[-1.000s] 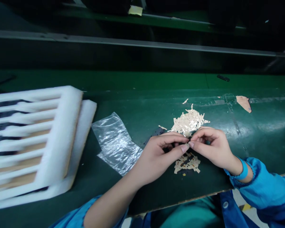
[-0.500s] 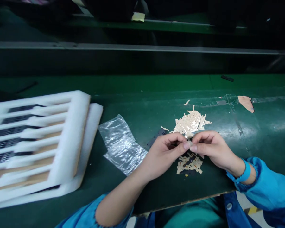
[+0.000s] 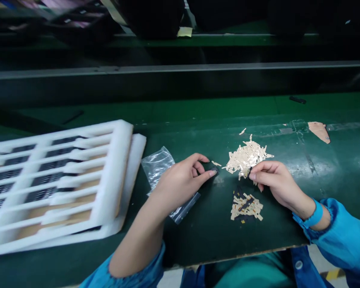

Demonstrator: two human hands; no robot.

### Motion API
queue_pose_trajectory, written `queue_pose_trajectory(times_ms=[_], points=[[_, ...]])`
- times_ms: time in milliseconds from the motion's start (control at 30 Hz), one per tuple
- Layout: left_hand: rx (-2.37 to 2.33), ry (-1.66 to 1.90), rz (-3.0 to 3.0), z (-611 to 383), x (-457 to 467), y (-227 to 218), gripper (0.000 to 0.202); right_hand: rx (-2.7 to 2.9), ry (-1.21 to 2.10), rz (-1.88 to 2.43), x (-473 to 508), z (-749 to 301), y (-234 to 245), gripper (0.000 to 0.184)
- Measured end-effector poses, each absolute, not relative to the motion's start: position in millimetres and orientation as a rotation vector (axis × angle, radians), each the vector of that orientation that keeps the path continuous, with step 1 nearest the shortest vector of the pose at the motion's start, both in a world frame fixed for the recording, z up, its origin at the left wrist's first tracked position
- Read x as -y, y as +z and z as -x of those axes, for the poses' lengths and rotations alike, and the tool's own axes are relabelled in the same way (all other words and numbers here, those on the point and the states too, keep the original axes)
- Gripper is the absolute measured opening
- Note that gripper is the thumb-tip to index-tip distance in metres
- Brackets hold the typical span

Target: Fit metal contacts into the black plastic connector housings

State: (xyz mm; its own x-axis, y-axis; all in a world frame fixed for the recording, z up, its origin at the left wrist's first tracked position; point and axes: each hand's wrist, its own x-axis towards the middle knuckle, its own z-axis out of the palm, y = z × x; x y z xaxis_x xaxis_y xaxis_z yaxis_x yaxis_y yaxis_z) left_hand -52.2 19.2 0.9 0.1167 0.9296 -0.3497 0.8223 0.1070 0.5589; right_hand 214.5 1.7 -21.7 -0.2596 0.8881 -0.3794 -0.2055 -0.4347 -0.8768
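My left hand reaches out over a clear plastic bag, its fingertips pinching a small dark part on the green table. My right hand is closed in a pinch at the edge of a heap of pale paper strips, holding a tiny piece I cannot make out. A smaller cluster of pale strips and dark bits lies between my hands, nearer the table's front edge.
White foam trays with slotted rows holding dark parts are stacked at the left. A torn tan patch marks the table at the right. A metal rail and a darker shelf run behind.
My hands were pinched together over the smaller cluster. They have parted: the left hand moved left and forward to the dark part by the bag, while the right stayed by the heap.
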Motion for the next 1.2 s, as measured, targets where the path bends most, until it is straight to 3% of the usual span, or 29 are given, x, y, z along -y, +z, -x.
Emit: queue_pose_trajectory(times_ms=[200,433,600,767,933,1100,1200], points=[[-1.673,0.081,-1.692,54,-20,2,0.042,0.943,1.777,1.224,-6,-213,-23,0.010],[-1.762,0.327,-1.833,57,-18,6,0.025,0.928,1.749,1.274,-7,-210,-24,0.009],[-1.821,0.250,-1.789,55,-18,2,0.023,0.914,1.752,1.279,-7,-209,-24,0.009],[-1.717,0.723,-1.593,40,-8,6,0.020,0.946,1.731,1.283,-6,-209,-23,0.010],[-1.268,0.685,-1.146,2,8,0,0.030,0.968,1.647,1.322,-5,-207,-25,0.011],[-1.073,0.661,-1.173,-16,22,-19,0.056,0.913,1.620,1.377,-4,-204,-28,0.014],[-1.042,0.659,-1.170,-18,28,-24,0.061,0.936,1.618,1.374,-4,-203,-27,0.015]])
